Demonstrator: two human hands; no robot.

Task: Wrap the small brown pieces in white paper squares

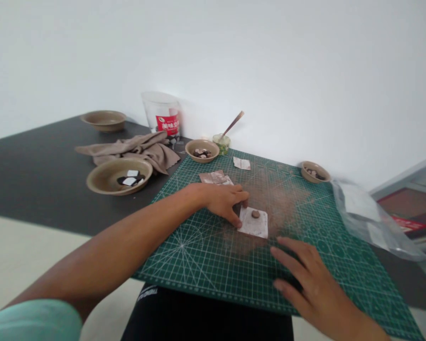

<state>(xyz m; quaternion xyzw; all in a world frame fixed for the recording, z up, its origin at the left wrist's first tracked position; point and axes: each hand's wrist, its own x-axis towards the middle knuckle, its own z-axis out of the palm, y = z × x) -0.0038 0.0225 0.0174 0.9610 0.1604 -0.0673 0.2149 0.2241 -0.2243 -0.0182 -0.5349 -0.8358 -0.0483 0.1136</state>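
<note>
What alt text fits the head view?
The left hand touches the edge of a small white square bearing a brown lump on a green cutting mat; the right hand lies flat on the mat. Tan bowls and a cloth sit beyond.

Bare green mat (184,265) along the near edge; bowls (102,182), cloth (142,149), jar (162,113) rearward (plastic bag (372,213) at right)

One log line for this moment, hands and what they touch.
left hand: fingertips at edge of white square sheet | small brown lump: on sheet | right hand: flat on green cutting mat
</note>
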